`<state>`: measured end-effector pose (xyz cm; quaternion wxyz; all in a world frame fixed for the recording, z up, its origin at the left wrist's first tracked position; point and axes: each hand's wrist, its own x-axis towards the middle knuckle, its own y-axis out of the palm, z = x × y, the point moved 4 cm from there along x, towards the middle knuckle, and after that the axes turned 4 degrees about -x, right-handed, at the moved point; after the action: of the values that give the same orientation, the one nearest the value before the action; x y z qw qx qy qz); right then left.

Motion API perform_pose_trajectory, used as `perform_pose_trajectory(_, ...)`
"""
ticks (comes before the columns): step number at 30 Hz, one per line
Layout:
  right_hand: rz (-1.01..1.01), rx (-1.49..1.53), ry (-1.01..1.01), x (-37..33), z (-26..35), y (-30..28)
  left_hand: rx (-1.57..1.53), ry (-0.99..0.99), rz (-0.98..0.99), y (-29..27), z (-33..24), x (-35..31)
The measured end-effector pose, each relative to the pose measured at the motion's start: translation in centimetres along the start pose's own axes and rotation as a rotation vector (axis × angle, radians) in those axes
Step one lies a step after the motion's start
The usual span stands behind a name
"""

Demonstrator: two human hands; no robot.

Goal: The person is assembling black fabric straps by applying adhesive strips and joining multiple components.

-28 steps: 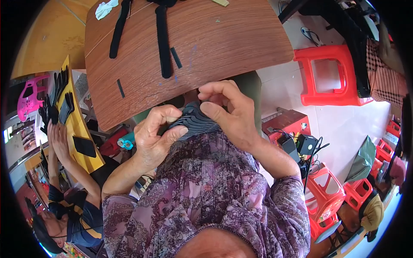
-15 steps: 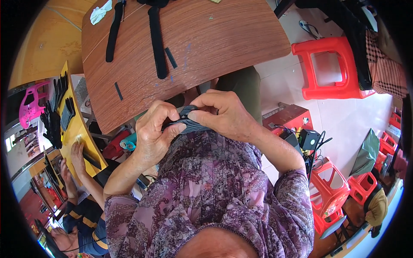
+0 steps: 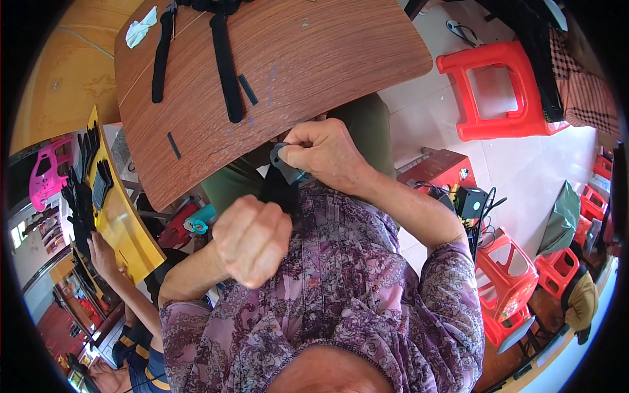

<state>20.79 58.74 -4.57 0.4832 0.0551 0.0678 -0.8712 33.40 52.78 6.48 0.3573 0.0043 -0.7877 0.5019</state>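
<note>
My right hand (image 3: pixel 327 154) is closed around a small dark grey fabric piece (image 3: pixel 283 171), held against my chest just below the edge of the brown wooden table (image 3: pixel 314 59). A black part of the piece hangs down under that hand. My left hand (image 3: pixel 252 239) is a closed fist, raised toward the camera and apart from the piece, lower left of it. Nothing shows between its fingers. I wear a purple patterned shirt.
Long black straps (image 3: pixel 226 65), short black strips and a white rag (image 3: pixel 139 29) lie on the table. Red plastic stools (image 3: pixel 498 85) stand to the right, and a black box with cables (image 3: pixel 470 200). At the left, another person's hand (image 3: pixel 101 252) reaches a yellow table (image 3: pixel 121 216) with black pieces.
My left hand has let go of the fabric piece and drawn back toward me as a fist. My right hand keeps the piece and has stayed near the table edge.
</note>
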Motion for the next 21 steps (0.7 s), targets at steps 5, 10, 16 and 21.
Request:
perform_pose_trajectory(5,-0.053,0.089,0.029,0.0,-0.3,-0.7,-0.145,0.036,-0.082,-0.9,-1.3,-0.2)
perform_pose_trajectory(10,-0.028,0.098,0.039,-0.4,0.5,-0.7,-0.363,-0.087,-0.045,-1.9,0.1,0.6)
perform_pose_trajectory(16,-0.011,0.245,-0.065,-1.2,2.8,-0.8,-0.458,-0.727,-0.050,-0.6,4.8,-1.0)
perform_pose_trajectory(21,-0.019,0.340,-0.065,-1.2,2.8,-0.6,-0.619,-0.924,-0.214,-0.1,5.8,-2.2)
